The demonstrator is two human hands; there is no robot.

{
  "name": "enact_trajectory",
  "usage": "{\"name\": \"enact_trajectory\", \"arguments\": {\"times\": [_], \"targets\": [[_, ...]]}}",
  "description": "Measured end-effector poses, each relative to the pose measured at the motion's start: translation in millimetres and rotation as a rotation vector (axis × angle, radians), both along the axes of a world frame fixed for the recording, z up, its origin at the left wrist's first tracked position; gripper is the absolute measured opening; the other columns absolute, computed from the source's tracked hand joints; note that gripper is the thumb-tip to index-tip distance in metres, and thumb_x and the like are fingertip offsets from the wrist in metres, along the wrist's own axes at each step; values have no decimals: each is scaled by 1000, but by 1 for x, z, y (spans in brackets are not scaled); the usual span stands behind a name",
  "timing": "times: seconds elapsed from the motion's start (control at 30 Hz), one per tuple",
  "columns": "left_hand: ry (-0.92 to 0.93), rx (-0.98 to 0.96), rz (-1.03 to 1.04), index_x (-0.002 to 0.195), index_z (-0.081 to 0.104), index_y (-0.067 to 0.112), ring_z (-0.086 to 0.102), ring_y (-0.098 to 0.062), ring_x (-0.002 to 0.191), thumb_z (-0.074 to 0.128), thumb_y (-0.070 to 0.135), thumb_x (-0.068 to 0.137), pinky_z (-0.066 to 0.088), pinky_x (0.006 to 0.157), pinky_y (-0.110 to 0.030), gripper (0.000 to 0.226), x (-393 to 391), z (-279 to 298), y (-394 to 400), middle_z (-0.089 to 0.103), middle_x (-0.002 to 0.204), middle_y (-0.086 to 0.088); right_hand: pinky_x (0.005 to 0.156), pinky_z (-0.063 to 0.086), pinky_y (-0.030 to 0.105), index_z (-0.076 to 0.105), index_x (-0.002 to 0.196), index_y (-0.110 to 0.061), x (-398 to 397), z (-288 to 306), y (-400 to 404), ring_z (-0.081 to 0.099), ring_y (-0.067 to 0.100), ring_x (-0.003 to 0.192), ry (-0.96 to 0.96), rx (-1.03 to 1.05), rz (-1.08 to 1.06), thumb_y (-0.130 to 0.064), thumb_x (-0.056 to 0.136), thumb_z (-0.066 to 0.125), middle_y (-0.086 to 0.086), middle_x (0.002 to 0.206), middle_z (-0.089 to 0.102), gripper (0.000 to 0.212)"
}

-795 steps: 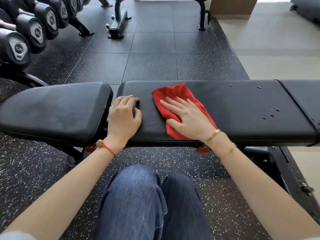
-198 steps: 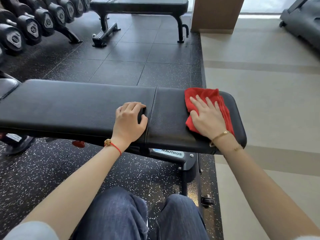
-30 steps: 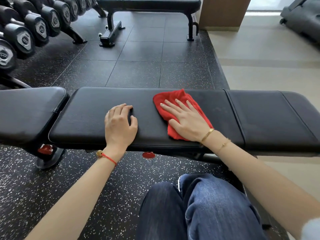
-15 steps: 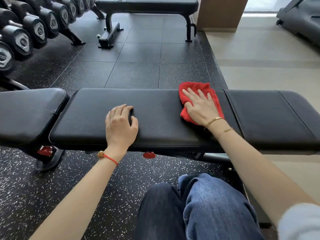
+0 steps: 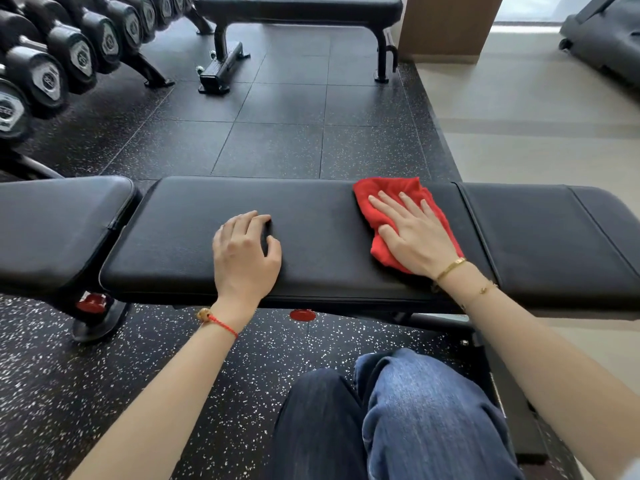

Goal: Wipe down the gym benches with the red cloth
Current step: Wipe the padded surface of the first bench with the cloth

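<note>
The right hand (image 5: 417,233) lies flat on the red cloth (image 5: 391,199), its fingers straight and slightly spread, pressing the cloth down onto the black pad of the gym bench (image 5: 311,209). The cloth sits directly under the palm and fingers: crumpled folds stick out beyond the fingertips toward the far edge of the pad, a strip shows past the thumb side, and a corner peeks out below the heel of the hand. Just to the little-finger side of this hand runs the seam to the next pad section.

The left hand (image 5: 244,252) rests on the same pad, well apart from the cloth on the thumb side of the right hand. Its fingers are curled under at the tips with the knuckles raised; it holds nothing, only bearing on the padding near the pad's near edge.

Beyond the fingertips of both hands, across the dark rubber floor, stands a second bench (image 5: 298,8).
</note>
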State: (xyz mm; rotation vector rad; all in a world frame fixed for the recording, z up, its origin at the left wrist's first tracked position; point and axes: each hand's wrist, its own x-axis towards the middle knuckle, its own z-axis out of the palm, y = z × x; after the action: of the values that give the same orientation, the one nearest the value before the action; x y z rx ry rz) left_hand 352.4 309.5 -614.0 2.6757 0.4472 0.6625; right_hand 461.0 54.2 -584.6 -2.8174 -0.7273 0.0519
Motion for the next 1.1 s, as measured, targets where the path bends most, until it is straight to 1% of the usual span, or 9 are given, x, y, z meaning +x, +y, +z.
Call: {"name": "enact_trajectory", "arguments": {"times": [0.1,0.23,0.43,0.5,0.63,0.8,0.87,0.97,1.1], "targets": [[-3,0,5,126,62,16,49,-23,129,54,22,91,33,114,-45,37,1,0,-1,60,133,-4,121,-1,45,19,153,-37,16,0,32,8,21,151,11,-9,-12,-36,100,32,-14,162,13,54],[-4,3,12,125,63,16,49,-23,129,55,22,90,33,114,-45,36,1,0,-1,60,133,-3,121,-2,45,17,153,-37,12,4,65,6,21,151,17,-17,86,-36,101,32,-13,162,11,55],[-12,17,16,124,63,17,49,-23,128,56,22,89,33,113,-43,36,2,0,-1,61,132,-3,122,0,42,16,153,-40,-42,3,34,5,14,151,-2,-19,295,-38,96,34,-17,161,13,59],[-9,18,15,125,63,17,49,-23,128,55,22,90,32,113,-43,36,1,-1,0,60,133,-3,122,3,41,18,152,-41,-52,2,10,6,12,150,-11,-23,273,-41,91,30,-19,160,14,62],[-5,10,9,127,62,16,48,-23,130,55,22,91,31,114,-43,37,0,0,-2,59,134,-3,122,6,42,21,152,-39,-28,1,-38,13,16,150,-5,-31,70,-41,88,28,-16,160,18,64],[11,-1,7,129,60,15,46,-23,132,54,21,92,29,116,-43,38,-3,3,-4,58,137,-5,121,2,45,20,153,-37,29,0,-31,10,21,150,19,-28,-197,-34,99,33,-12,162,15,55],[31,5,-1,131,59,13,45,-24,133,52,21,93,28,117,-43,39,-3,4,-6,56,138,-6,121,1,47,19,153,-37,29,0,-19,10,23,150,29,-25,-196,-34,99,33,-11,162,13,56],[68,13,9,132,58,11,43,-26,136,51,20,94,26,118,-44,40,-1,6,-7,55,141,-9,121,2,47,19,153,-37,2,0,-18,11,23,150,11,-19,-96,-33,98,37,-12,162,15,57],[33,-90,-12,128,62,14,44,-24,134,51,16,94,27,117,-46,36,3,14,-27,58,137,-5,122,3,43,19,152,-40,-47,2,-37,11,18,150,-3,-34,3,-39,93,32,-16,160,17,61]]}}
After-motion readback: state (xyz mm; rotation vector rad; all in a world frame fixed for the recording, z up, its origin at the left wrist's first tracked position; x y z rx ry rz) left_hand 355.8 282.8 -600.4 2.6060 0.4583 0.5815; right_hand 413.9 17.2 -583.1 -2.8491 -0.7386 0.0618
